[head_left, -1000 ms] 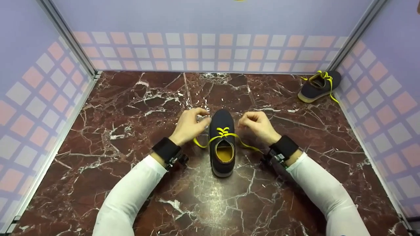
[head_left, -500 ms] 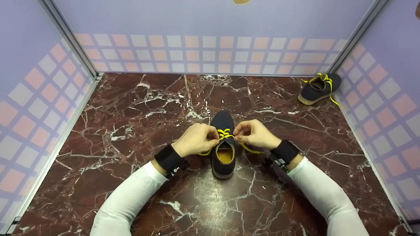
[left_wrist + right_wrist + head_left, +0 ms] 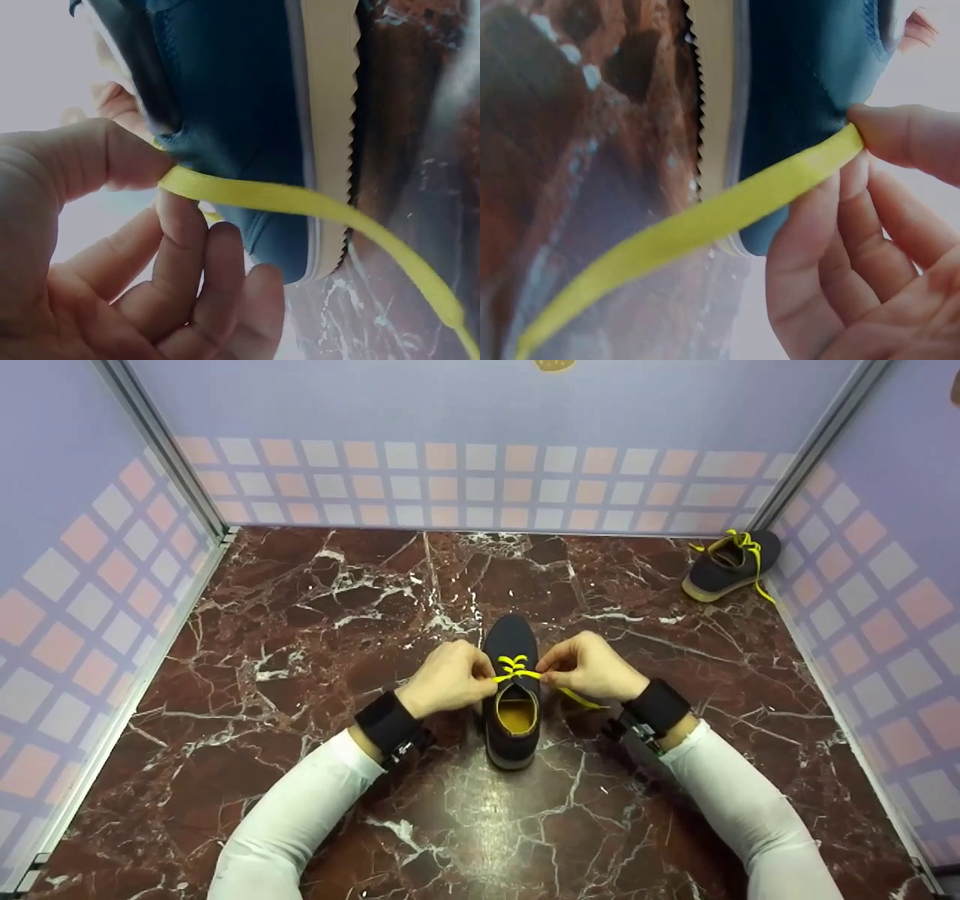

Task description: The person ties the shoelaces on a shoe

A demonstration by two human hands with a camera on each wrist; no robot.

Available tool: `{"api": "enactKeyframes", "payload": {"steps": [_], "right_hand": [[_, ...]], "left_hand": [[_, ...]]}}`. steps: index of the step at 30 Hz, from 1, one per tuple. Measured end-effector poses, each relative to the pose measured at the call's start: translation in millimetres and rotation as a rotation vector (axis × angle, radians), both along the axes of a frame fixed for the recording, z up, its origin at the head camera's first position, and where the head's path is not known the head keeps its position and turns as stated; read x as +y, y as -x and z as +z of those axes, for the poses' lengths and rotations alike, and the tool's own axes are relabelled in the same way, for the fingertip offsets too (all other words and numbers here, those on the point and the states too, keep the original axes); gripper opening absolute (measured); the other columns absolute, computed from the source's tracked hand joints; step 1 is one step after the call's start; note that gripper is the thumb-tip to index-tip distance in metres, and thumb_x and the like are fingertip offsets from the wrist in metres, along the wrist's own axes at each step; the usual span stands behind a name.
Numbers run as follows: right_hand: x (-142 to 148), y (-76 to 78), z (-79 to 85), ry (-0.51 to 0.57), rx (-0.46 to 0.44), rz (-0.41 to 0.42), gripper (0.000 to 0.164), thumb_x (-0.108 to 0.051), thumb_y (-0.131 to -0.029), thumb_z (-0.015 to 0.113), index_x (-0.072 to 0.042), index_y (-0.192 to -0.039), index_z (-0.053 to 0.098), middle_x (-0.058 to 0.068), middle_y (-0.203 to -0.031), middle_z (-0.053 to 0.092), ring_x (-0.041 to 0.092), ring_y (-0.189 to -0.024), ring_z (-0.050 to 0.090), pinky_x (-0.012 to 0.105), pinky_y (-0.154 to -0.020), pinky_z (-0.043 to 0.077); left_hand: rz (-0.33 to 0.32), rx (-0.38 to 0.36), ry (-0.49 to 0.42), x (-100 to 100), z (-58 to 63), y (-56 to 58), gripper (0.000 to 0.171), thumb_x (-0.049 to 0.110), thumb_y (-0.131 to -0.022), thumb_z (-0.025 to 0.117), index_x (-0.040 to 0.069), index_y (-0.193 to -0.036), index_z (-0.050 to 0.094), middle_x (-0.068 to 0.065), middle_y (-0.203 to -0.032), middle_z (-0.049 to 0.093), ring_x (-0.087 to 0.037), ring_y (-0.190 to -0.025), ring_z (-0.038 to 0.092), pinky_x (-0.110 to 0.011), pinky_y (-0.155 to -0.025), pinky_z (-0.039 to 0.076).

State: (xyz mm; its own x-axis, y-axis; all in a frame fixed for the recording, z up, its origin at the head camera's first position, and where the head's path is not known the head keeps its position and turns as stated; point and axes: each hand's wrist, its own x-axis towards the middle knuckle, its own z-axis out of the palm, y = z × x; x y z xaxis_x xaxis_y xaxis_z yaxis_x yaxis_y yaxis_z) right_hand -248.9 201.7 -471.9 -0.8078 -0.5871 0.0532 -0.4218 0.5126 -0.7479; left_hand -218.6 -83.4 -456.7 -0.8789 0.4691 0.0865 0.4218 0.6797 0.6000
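Centrally, shoe between left hand and right hand, each pinching lace.

No readable text, label, brand, number or sign in head view, left wrist view or right wrist view.
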Motion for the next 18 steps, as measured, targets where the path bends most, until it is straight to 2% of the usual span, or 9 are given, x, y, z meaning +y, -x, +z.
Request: {"api": "enactKeyframes", "payload": {"steps": [3,7,11,15,18], "right_hand": [[-1,-0.5,4.3,-0.041,0.081,0.016,0.014,-0.002,-0.097,0.080,-0.004,-0.108,0.089,0.015,-0.100,0.087,0.003,-0.076,0.067,0.017,-0.068,0.049],[-2,0.2,4.6,-0.041,0.127,0.031,0.012,-0.001,-0.095,0.079,-0.002,-0.102,0.088,0.016,-0.096,0.083,0.005,-0.078,0.061,0.018,-0.071,0.046],[-1,1.6,-1.5,-0.006,0.052,0.048,0.010,-0.002,-0.097,0.075,0.002,-0.100,0.084,0.017,-0.094,0.080,0.005,-0.075,0.057,0.018,-0.070,0.044],[-2,1.6,-4.5,0.006,-0.020,0.052,0.012,-0.004,-0.100,0.073,0.003,-0.100,0.082,0.015,-0.091,0.079,0.008,-0.073,0.056,0.018,-0.068,0.042],[-2,1.3,-4.2,0.018,-0.040,0.059,0.011,-0.003,-0.101,0.073,0.004,-0.100,0.081,0.014,-0.089,0.077,0.008,-0.072,0.056,0.017,-0.067,0.042]], "left_hand": [[-0.028,-0.002,0.003,-2,2.4,1.7,0.018,0.018,-0.089,0.073,0.010,-0.091,0.089,-0.005,-0.085,0.085,-0.018,-0.075,0.069,-0.035,-0.074,0.057],[-0.072,-0.101,-0.066,-6,2.7,4.9,0.020,0.017,-0.091,0.071,0.009,-0.094,0.089,-0.002,-0.085,0.083,-0.011,-0.075,0.063,-0.027,-0.074,0.051],[-0.108,-0.251,-0.211,-10,-0.8,7.4,0.019,0.014,-0.096,0.072,0.005,-0.099,0.088,0.002,-0.083,0.080,-0.004,-0.070,0.061,-0.020,-0.070,0.049],[-0.127,-0.413,-0.375,-10,-6.2,8.7,0.019,0.010,-0.101,0.075,-0.004,-0.107,0.086,0.005,-0.081,0.077,-0.006,-0.066,0.062,-0.018,-0.064,0.049],[-0.126,-0.519,-0.463,-10,-10.1,9.6,0.020,0.007,-0.103,0.076,-0.009,-0.112,0.083,0.008,-0.077,0.072,-0.007,-0.062,0.056,-0.019,-0.060,0.046]]}}
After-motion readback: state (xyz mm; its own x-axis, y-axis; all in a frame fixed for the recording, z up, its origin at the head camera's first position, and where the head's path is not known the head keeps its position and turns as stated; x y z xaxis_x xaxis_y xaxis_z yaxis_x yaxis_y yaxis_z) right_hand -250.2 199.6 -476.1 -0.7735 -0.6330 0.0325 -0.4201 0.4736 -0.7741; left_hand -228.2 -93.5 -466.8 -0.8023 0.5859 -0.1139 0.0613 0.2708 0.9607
